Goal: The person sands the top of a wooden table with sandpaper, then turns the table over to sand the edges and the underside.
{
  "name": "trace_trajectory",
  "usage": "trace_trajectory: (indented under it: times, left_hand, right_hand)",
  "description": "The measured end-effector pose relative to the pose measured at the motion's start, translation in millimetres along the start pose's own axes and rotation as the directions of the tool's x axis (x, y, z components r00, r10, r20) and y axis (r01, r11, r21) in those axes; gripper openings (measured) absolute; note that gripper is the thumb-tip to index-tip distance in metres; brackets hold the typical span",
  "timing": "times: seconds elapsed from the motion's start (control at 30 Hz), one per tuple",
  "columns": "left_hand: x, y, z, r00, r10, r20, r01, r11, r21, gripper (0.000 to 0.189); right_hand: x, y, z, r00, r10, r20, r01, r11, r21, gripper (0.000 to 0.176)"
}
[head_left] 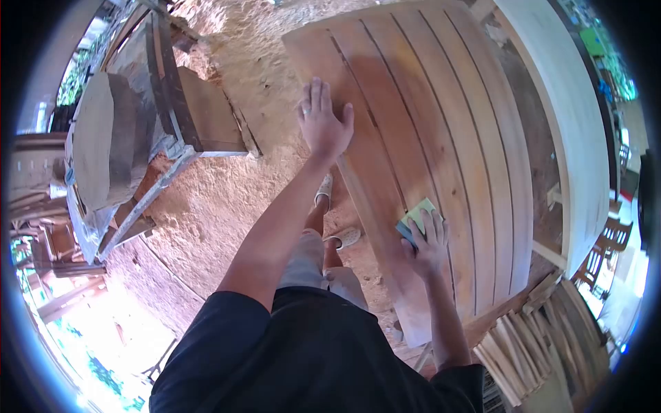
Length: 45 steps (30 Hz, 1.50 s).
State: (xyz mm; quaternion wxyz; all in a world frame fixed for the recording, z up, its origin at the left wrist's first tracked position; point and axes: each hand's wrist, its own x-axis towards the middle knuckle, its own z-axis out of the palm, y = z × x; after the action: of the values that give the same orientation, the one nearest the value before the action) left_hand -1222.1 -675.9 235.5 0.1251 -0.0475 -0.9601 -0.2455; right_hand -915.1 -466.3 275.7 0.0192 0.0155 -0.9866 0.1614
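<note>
Nearest the lens: your dark shirt fills the lower edge, with both bare forearms reaching out from it. Your left hand lies flat, palm down and fingers spread, on the slatted wooden panel, near its left edge; it holds nothing. A ring shows on one finger. Your right hand is curled around a green-and-blue sanding block, pressing it onto the panel's surface close to the near left edge; the fingers cover the block's lower part. The two hands are well apart along the panel. The panel is tilted in view, its slats running lengthwise away from you. Below your left arm, your light shoes stand on a floor covered in sawdust. A pale curved board runs beside the panel's far right side. A stack of thin wooden slats sits at lower right. A workbench with a round wooden piece stands at left.
</note>
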Motion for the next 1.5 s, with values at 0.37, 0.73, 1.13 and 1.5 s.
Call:
trace_trajectory:
  times: [0.37, 0.73, 1.13, 1.5]
  left_hand:
    - [-2, -7, 4, 0.999, -0.027, 0.040, 0.034, 0.984, -0.174, 0.058]
    - [-2, -14, 12, 0.990, 0.047, -0.132, -0.088, 0.940, -0.329, 0.045]
    - [-4, -15, 12, 1.000, 0.020, -0.019, -0.022, 0.993, -0.118, 0.046]
    - [-52, 29, 3, 0.979, 0.052, 0.196, -0.080, 0.987, 0.140, 0.061]
  right_hand:
    - [248, -50, 51, 0.956, -0.046, -0.291, 0.048, 0.999, 0.000, 0.040]
    - [449, -83, 69, 0.965, -0.030, -0.261, 0.000, 0.993, -0.115, 0.047]
    - [218, -56, 44, 0.967, 0.080, -0.244, -0.076, 0.997, 0.024, 0.043]
    - [-198, -3, 23, 0.937, 0.343, -0.072, -0.346, 0.938, -0.034, 0.048]
